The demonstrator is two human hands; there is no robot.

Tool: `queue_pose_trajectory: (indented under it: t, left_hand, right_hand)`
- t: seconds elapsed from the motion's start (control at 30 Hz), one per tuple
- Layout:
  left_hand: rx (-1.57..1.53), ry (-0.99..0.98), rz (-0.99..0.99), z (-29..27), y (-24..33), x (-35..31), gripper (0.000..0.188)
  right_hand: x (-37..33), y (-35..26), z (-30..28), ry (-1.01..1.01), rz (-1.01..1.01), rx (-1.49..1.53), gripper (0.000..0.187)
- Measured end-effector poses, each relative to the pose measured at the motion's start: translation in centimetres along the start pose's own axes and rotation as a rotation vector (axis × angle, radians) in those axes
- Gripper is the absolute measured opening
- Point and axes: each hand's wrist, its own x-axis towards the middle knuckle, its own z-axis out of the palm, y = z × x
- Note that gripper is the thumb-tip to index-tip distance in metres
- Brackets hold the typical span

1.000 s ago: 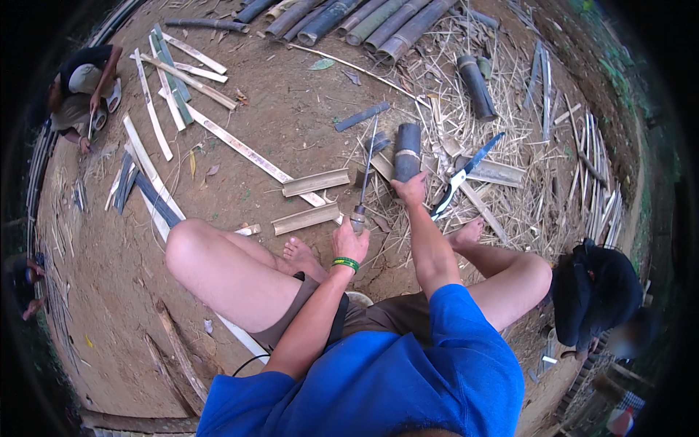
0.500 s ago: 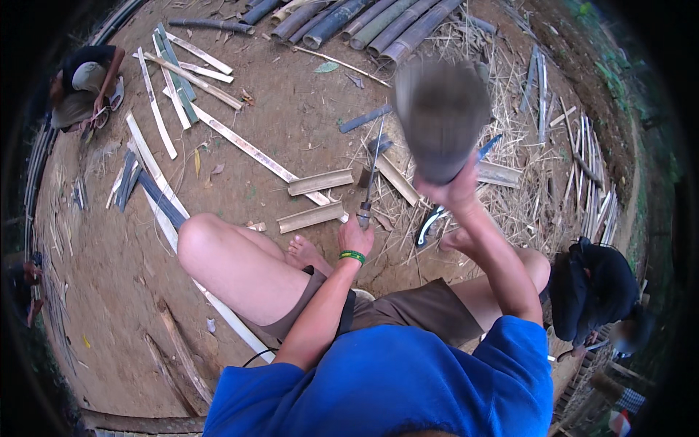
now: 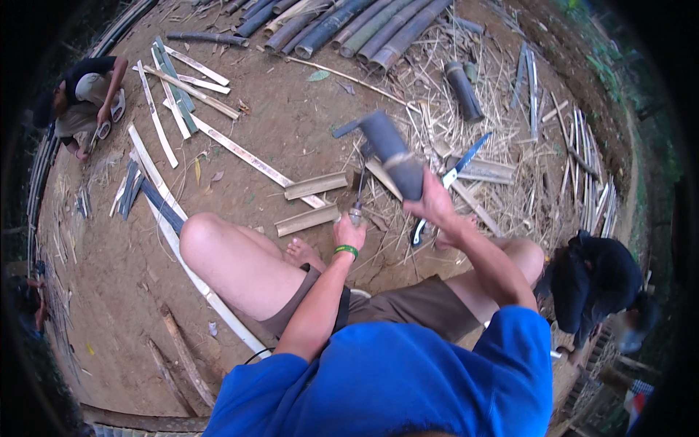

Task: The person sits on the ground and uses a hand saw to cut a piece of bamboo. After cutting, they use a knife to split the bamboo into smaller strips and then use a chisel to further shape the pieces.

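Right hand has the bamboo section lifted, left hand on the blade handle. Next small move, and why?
Probably bring the bamboo section down onto the blade. The right hand holds it raised and tilted above the ground, while the left hand keeps the blade upright by its handle just beneath, so a downward blow looks due.

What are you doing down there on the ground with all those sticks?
A person in a blue shirt sits on the dirt, working on bamboo. The left hand holds the handle of a knife upright, its blade standing on the ground. The right hand grips a thick, dark piece of bamboo raised in the air above the knife. Two split bamboo pieces lie just in front, a blue-handled saw rests to the right, and other people crouch nearby.
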Motion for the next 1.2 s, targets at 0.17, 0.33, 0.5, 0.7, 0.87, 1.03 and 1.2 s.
queue_pose_trajectory:
  t: [0.17, 0.33, 0.5, 0.7, 0.87, 1.03, 1.2]
  left_hand:
    - [0.07, 0.019, -0.012, 0.3, -1.0, 0.4, 0.035]
    - [0.11, -0.019, 0.002, 1.7, -3.3, 0.3, 0.035]
    - [0.121, 0.039, 0.017, 2.3, -2.3, 0.9, 0.037]
    - [0.167, -0.016, -0.006, 2.2, -2.7, 2.7, 0.038]
    - [0.148, -0.083, -0.097, 4.2, -3.7, 2.8, 0.037]
    - [0.202, -0.18, -0.232, 5.4, -7.4, 2.2, 0.041]
    - [0.177, -0.1, -0.241, 5.9, -7.4, 3.0, 0.038]
  right_hand:
    - [1.6, -1.3, -1.2, 0.354, -0.101, 0.25, 0.104]
    - [3.6, 2.8, 2.4, -0.139, 0.154, -0.16, 0.096]
    - [3.1, 2.9, 3.6, 0.368, -0.164, 0.229, 0.105]
    - [4.7, 5.6, 3.7, 0.316, -0.061, 0.021, 0.103]
    - [4.9, 7.3, 5.9, -0.05, -0.037, -0.224, 0.103]
    - [5.6, 6.9, 5.6, 0.25, -0.059, -0.034, 0.103]
    - [5.4, 5.6, 7.9, 0.445, 0.024, 0.206, 0.103]
